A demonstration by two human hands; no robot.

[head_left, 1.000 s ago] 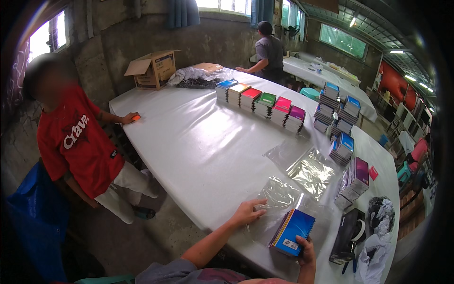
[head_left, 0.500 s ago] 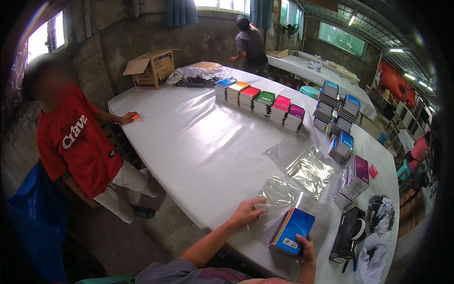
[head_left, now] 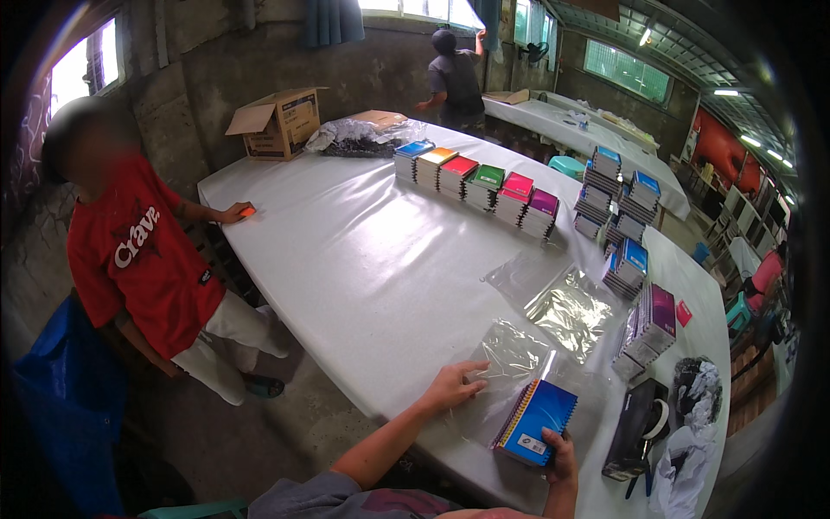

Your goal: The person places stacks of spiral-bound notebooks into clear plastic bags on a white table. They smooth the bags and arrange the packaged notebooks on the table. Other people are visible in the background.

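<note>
In my right hand (head_left: 560,457) is a small stack of spiral notebooks (head_left: 538,417) with a blue top cover, the thumb lying over its lower right corner. The coils run down the stack's left side, some of them yellow. Clear plastic bags (head_left: 512,344) lie around and partly under the stack. My left hand (head_left: 456,387) rests to the left of the notebooks, fingers stretched out and apart, the tips touching the edge of a bag.
A black case (head_left: 635,428) and crumpled plastic (head_left: 685,450) lie right. Notebook piles (head_left: 647,329) line the table's (head_left: 346,285) right and far sides, with more bags (head_left: 571,313) nearby. A carton (head_left: 275,125) stands far left. A person in red (head_left: 151,251) touches the left edge.
My hands and the notebook stack stay almost still. By the far window, the person in dark clothes has raised an arm toward the curtain.
</note>
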